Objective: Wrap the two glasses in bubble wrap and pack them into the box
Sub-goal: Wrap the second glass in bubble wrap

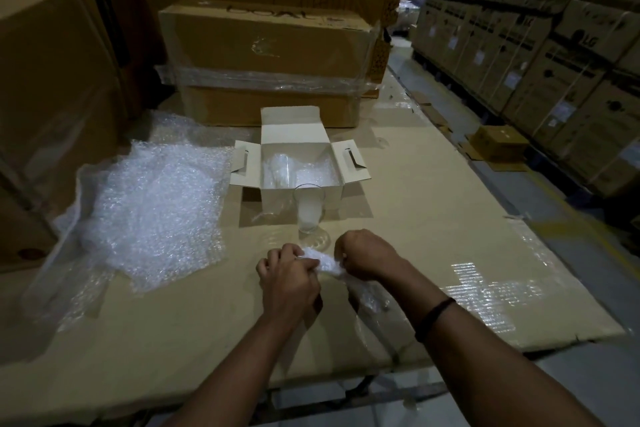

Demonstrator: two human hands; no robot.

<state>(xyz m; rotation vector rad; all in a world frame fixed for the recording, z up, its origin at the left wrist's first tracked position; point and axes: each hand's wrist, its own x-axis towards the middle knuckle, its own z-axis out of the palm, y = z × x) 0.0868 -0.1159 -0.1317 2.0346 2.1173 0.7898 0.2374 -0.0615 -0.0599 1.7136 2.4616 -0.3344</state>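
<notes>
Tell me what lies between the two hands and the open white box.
Head view: an upright glass stuffed with white wrap, between hands and box.

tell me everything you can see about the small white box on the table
The small white box looks like thin cardboard and sits open and upright on the cardboard-covered table, in front of a big brown carton. Its rear flap stands up; the two side flaps lie spread outward, each with a cut slot. Inside are a clear glass on the left and some bubble wrap on the right. A second glass with something white inside it stands against its front wall. Neither hand touches it.
</notes>
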